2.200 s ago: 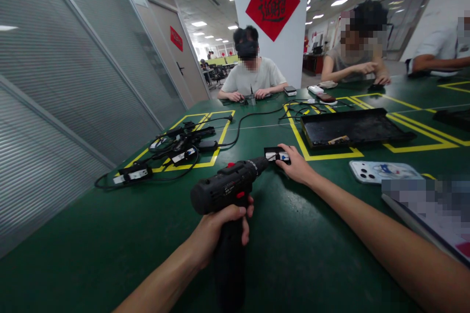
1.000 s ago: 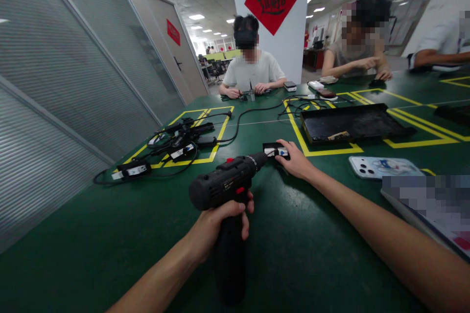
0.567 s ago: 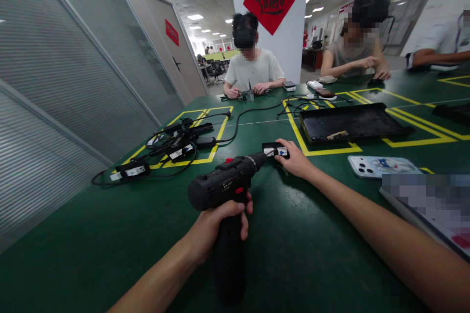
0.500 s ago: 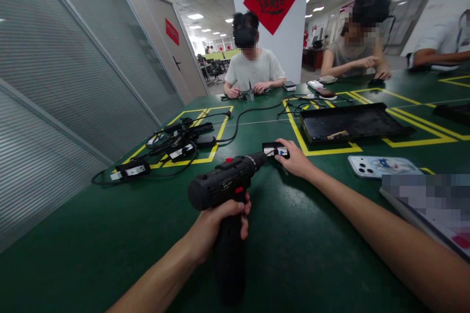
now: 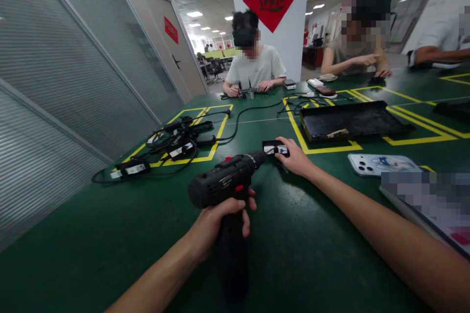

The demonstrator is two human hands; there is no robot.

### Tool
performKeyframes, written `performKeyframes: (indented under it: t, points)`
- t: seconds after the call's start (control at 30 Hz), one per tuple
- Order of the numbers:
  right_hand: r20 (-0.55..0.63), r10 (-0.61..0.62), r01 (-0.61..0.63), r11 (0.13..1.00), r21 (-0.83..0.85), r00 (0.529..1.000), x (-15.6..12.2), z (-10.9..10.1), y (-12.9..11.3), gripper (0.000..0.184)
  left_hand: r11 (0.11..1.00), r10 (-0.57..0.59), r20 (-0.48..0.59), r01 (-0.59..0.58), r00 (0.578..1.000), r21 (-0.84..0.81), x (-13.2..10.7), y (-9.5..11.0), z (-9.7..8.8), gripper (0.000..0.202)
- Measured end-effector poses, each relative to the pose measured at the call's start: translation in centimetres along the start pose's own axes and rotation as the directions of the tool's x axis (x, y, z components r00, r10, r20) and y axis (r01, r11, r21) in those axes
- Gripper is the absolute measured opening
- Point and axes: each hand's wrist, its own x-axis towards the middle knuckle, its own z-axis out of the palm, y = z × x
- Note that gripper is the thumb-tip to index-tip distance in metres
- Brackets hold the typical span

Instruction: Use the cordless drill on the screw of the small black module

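Note:
My left hand (image 5: 225, 220) is closed round the handle of a black cordless drill (image 5: 223, 181) with red buttons. The drill lies level above the green table, its chuck pointing away and to the right. Its bit reaches a small black case (image 5: 270, 145) with a white label or inside; whether the tip touches it I cannot tell. Thumb and fingers of my right hand (image 5: 291, 156) grip the right end of this case and hold it on the tabletop. Part of the case is hidden behind the fingers.
Black power adapters with cables (image 5: 179, 142) are piled at left. Right of centre lies a shallow black tray (image 5: 360, 120). A phone (image 5: 382, 165) and a blurred-out flat object (image 5: 426, 205) are near my right arm. People (image 5: 253, 68) sit across the green table (image 5: 147, 234).
The fingers of my left hand on the drill handle have loosened slightly near the trigger. Drill, case and right hand stay almost in place.

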Motion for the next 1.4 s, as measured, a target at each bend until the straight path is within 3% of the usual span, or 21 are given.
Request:
performKeyframes:
  t: [0.67,0.9,1.17,1.4]
  points:
    - [0.028,-0.029,0.03,1.0,-0.006,0.999,0.18,-0.16,0.39,0.05,0.999,-0.026,-0.016,0.025,1.0,-0.031,0.15,-0.52,-0.01,0.017]
    - [0.032,-0.034,0.034,0.999,-0.007,0.999,0.19,-0.26,0.28,0.05,1.0,-0.005,0.002,0.004,1.0,0.02,0.07,-0.07,-0.32,0.022]
    - [0.034,-0.032,0.032,0.999,-0.003,0.999,0.11,-0.29,0.23,0.05,0.998,-0.039,-0.018,0.038,0.999,-0.04,0.12,-0.6,-0.8,0.017]
    - [0.038,-0.02,0.02,1.0,-0.002,0.999,0.08,-0.28,0.3,0.051,1.0,0.006,0.024,-0.006,1.0,-0.005,0.19,-0.45,-0.84,0.023]
